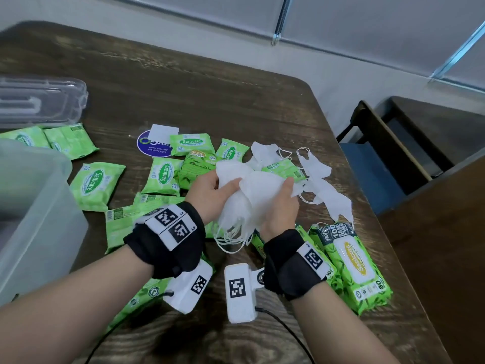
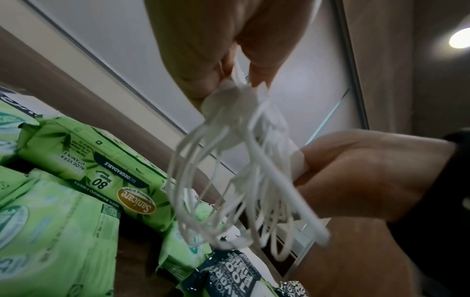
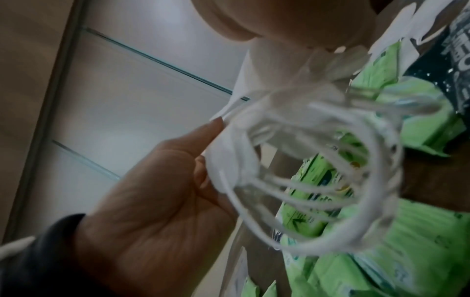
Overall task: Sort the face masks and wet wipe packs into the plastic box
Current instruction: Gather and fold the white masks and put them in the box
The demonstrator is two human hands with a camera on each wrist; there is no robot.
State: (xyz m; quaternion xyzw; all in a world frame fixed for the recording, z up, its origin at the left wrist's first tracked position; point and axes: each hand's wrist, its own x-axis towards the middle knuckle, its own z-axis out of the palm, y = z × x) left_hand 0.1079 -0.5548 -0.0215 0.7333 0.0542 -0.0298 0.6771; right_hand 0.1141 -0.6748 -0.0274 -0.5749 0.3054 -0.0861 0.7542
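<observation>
Both my hands clamp the mask stack (image 1: 244,195): left hand (image 1: 207,190), right hand (image 1: 280,206), fingers curled round it. I'd square edges, gather dangling ear loops (image 1: 231,240), then carry to plastic box (image 1: 39,206).

**Readable print on the packs**

The small wet wipe packs (image 1: 96,182) read "Sanicare" in a green oval, with "15" at a corner. The large pack (image 1: 353,266) shows "Sanicare" on gold, "100" and "80". In the left wrist view another large pack (image 2: 101,170) reads "Sanicare", "80 Sheets", "BIODEGRADABLE", "ALOE VERA", "VITAMIN E". A round blue sticker (image 1: 152,147) has small print, unclear.
</observation>
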